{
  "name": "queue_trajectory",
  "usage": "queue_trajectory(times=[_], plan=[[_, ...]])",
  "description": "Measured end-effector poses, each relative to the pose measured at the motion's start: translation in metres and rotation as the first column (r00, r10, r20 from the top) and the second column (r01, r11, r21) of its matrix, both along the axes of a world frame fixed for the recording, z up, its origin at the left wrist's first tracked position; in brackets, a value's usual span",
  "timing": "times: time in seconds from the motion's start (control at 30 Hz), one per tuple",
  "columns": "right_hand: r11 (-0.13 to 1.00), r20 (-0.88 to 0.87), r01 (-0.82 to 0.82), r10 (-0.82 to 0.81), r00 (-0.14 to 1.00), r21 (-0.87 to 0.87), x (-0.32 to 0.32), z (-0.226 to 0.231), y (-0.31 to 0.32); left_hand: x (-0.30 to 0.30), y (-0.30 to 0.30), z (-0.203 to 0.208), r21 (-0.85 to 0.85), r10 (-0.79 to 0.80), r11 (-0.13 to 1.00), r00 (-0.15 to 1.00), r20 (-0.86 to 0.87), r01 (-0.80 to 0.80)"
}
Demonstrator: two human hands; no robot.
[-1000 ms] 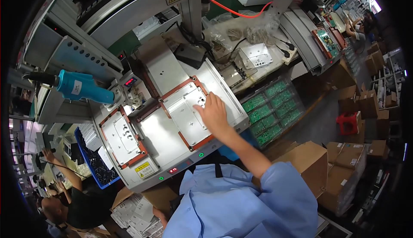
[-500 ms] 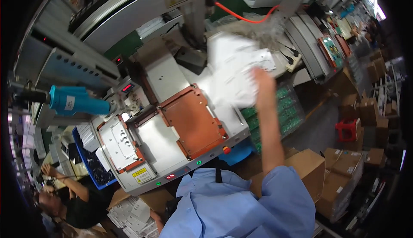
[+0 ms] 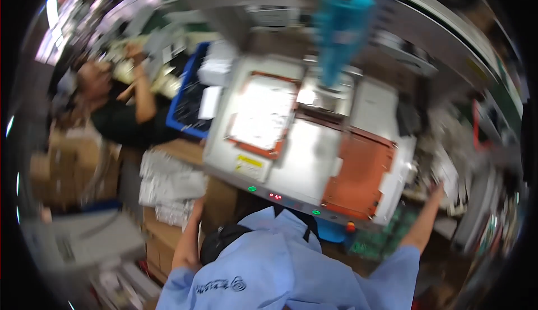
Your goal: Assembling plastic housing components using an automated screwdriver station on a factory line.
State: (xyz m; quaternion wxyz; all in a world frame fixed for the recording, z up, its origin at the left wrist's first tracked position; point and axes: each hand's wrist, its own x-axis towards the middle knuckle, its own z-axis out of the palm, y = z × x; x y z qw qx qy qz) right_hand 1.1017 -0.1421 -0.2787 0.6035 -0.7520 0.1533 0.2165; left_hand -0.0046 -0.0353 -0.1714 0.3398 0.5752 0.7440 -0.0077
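Panel point(image 3: 446, 171) at right hand point(image 3: 437, 191), blurred, can't tell grip; left hand point(image 3: 196, 206) beside panel stack point(image 3: 170, 180), hold unclear too. Blue bin point(image 3: 186, 129) left of machine point(image 3: 302, 156).

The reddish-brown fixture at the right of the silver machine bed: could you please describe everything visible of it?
The reddish-brown fixture is a flat, roughly rectangular plate with a matte look; its material is uncertain. Pale notches break its side edges, and blur hides finer detail. It lies flat on the silver machine bed, slanting slightly in the view, its face uncovered. The right hand is apart from it, farther right.
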Motion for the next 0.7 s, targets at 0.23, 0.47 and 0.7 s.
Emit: queue_trajectory(times=[0.23, 0.47, 0.7], plan=[[0.931, -0.128, -0.186, 0.153, 0.98, -0.314, -0.045, 0.086, 0.055, 0.019, 0.005, 0.019, 0.011, 0.298, 0.951, 0.925, 0.235, -0.309], [0.935, 0.308, 0.334, -0.285, 0.908, -0.12, -0.064, 0.177, 0.001, 0.012, 0.03, 0.025, -0.389, 0.626, 0.771, 0.711, 0.321, -0.504], [0.93, 0.81, -0.358, 0.276, 0.518, -0.088, -0.408, 0.367, 0.135, -0.063, 0.013, -0.063, 0.066, 0.919, -0.213, -0.176, 0.352, -0.975]])
